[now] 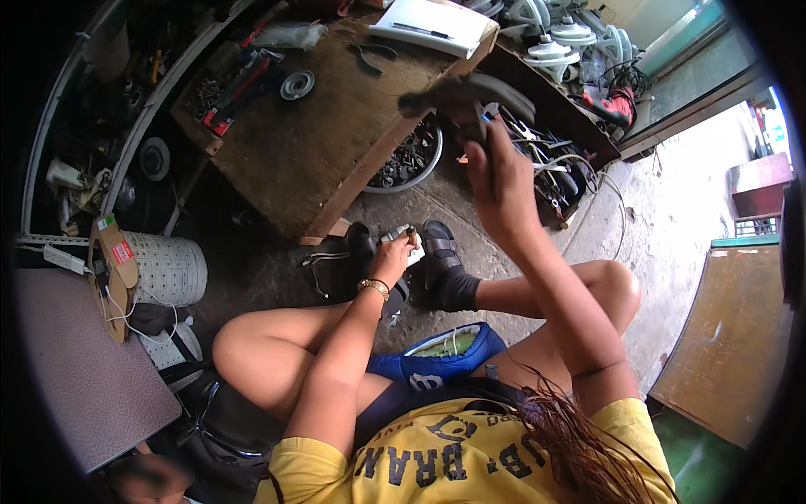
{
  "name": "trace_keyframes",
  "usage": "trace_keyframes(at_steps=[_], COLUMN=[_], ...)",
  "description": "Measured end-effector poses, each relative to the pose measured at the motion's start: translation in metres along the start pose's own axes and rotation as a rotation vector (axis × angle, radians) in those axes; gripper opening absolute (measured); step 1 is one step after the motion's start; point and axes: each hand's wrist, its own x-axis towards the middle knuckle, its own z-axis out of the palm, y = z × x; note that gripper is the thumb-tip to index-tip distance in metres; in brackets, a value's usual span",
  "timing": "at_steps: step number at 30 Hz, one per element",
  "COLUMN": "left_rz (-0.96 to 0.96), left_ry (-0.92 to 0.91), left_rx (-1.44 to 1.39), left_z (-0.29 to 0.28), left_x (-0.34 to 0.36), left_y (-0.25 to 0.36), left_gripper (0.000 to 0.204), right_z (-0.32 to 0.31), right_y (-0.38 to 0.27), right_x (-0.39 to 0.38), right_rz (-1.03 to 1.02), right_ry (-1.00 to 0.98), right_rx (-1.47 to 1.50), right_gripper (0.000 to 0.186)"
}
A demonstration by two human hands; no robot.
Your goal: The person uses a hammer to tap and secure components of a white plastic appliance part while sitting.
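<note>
My right hand is wrapped round the handle of a hammer. The dark hammer head is raised in front of me, higher than the wooden table's near edge. Low down between my sandalled feet, my left hand, with a gold bracelet at its wrist, has its fingers closed on a small upright piece with a dark tip; its kind is too small to tell. Under and beside those fingers lies a whitish block-like part, partly covered by the hand.
A worn wooden table bears pliers, a round metal disc and a white pad. Beneath its edge is a basin of small dark parts. A tool box stands right, a perforated white bin left. A blue pouch lies between my thighs.
</note>
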Motion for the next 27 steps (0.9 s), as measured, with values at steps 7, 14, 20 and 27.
trace_keyframes(at_steps=[7,14,20,27], left_rz=[0.036,0.083,0.075,0.147], left_ry=[-0.009,-0.043,-0.076,-0.123], left_rx=[0.073,0.063,0.127,0.063], left_z=[0.006,0.002,0.004,0.007], left_x=[0.002,0.002,-0.002,0.006], left_y=[-0.007,0.008,-0.001,0.007], left_gripper=[0.013,0.007,0.012,0.009], right_z=[0.037,0.033,0.031,0.042], right_y=[0.091,0.05,0.066,0.092], right_x=[-0.069,-0.05,-0.058,-0.109], right_rz=[0.188,0.084,0.166,0.252], right_ry=[-0.552,-0.106,-0.32,-0.274], right_rx=[-0.489,-0.146,-0.42,-0.274], right_gripper=[0.026,0.022,0.022,0.021])
